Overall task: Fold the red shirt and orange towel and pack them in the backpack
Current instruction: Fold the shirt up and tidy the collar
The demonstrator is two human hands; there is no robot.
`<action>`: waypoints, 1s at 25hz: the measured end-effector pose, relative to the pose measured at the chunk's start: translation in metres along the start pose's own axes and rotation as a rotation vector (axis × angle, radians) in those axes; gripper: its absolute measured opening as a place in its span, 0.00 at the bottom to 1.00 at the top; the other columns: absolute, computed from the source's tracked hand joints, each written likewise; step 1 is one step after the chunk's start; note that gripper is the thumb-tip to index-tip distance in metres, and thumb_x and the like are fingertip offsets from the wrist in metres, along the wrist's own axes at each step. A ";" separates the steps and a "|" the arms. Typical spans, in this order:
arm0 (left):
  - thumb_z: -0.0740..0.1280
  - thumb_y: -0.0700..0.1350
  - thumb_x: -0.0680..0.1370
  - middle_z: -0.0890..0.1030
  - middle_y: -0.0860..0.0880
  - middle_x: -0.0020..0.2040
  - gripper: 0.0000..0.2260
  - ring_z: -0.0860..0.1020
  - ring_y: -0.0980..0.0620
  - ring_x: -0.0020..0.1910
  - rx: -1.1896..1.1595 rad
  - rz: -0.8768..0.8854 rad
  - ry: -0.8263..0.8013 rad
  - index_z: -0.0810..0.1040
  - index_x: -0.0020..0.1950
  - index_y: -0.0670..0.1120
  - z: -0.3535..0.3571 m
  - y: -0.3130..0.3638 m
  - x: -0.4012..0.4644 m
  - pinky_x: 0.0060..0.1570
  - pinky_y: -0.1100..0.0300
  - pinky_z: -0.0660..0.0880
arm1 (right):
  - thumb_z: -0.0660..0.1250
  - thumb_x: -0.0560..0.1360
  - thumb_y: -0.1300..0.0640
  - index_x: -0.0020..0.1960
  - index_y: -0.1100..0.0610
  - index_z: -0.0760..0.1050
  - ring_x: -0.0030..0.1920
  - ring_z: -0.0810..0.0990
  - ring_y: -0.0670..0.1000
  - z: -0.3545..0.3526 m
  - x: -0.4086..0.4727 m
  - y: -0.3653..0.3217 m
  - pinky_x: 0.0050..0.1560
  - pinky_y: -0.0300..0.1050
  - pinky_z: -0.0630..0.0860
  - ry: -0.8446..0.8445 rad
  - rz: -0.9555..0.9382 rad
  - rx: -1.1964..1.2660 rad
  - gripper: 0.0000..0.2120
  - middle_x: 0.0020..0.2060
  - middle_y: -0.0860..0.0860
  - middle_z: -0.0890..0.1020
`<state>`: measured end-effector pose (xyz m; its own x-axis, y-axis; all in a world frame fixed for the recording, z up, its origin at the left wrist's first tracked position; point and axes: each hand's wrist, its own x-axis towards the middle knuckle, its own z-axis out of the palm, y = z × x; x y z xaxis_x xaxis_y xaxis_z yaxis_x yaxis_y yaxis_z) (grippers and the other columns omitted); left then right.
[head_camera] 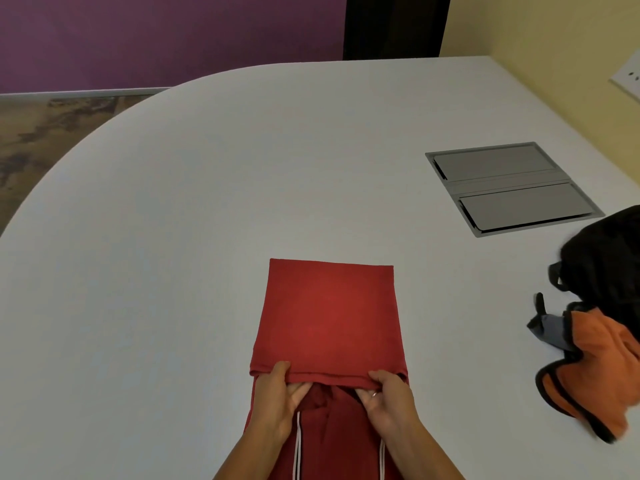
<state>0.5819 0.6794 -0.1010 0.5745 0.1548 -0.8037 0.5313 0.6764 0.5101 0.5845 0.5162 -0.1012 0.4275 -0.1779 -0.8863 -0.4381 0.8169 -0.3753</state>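
A: What is the biggest thing here?

B: The broad white table with a rounded far edge (207, 202). Set flush into it at the right is a grey metal hatch with two flaps (512, 188).

A: And the clothes?

B: The red cloth shirt (327, 320) lies flat near the table's front edge, in the middle — folded into a long narrow panel. Its far part is a smooth rectangle; the near part runs down out of view, with thin white cords (296, 445) showing on it.

A: The bag?

B: The black fabric backpack (609, 258) lies at the right edge of the table, partly cut off by the frame. The crumpled orange towel with dark trim (595, 375) lies just in front of it, touching it, with a small bit of grey-blue cloth (550, 329) at its left side.

A: The hands?

B: Both are on the shirt's folded edge. The left hand (277, 396) pinches that edge, thumb on top and fingers curled under. The right hand (388, 398) holds it the same way just beside — a ring (374, 394) shows on one finger.
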 end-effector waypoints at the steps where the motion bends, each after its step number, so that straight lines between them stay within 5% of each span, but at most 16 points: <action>1: 0.62 0.38 0.79 0.82 0.43 0.51 0.12 0.84 0.46 0.41 0.053 0.010 0.005 0.73 0.62 0.43 -0.004 0.001 0.002 0.40 0.54 0.82 | 0.59 0.73 0.75 0.66 0.63 0.68 0.48 0.78 0.58 -0.001 0.001 -0.001 0.36 0.53 0.81 0.028 -0.039 -0.080 0.22 0.58 0.61 0.75; 7: 0.62 0.53 0.80 0.82 0.40 0.45 0.14 0.81 0.39 0.46 0.634 0.322 0.152 0.77 0.48 0.42 -0.042 0.048 0.030 0.48 0.44 0.79 | 0.71 0.71 0.59 0.63 0.59 0.65 0.44 0.77 0.53 0.001 0.002 -0.037 0.47 0.47 0.74 0.224 -0.440 -0.737 0.24 0.45 0.52 0.76; 15: 0.64 0.52 0.78 0.77 0.49 0.52 0.15 0.78 0.51 0.48 0.981 0.551 -0.038 0.70 0.63 0.49 0.041 0.112 0.100 0.48 0.57 0.75 | 0.70 0.73 0.56 0.66 0.55 0.66 0.46 0.79 0.49 0.066 0.058 -0.107 0.50 0.46 0.76 -0.031 -0.613 -1.019 0.24 0.44 0.49 0.79; 20: 0.69 0.40 0.74 0.79 0.49 0.49 0.13 0.79 0.49 0.50 0.959 0.627 0.047 0.78 0.57 0.49 0.063 0.123 0.139 0.56 0.52 0.77 | 0.68 0.71 0.65 0.58 0.52 0.76 0.50 0.81 0.51 0.092 0.091 -0.135 0.57 0.49 0.77 -0.029 -0.729 -1.026 0.17 0.44 0.49 0.81; 25: 0.69 0.48 0.75 0.72 0.44 0.62 0.18 0.70 0.41 0.62 1.441 0.733 -0.017 0.75 0.65 0.49 0.073 0.141 0.158 0.62 0.49 0.67 | 0.73 0.70 0.56 0.60 0.53 0.76 0.53 0.75 0.49 0.107 0.104 -0.143 0.59 0.44 0.70 -0.111 -0.850 -1.365 0.18 0.54 0.48 0.74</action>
<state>0.7930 0.7466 -0.1333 0.9561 0.1092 -0.2719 0.2608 -0.7404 0.6196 0.7766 0.4395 -0.1101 0.9280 -0.2135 -0.3053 -0.3719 -0.5775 -0.7268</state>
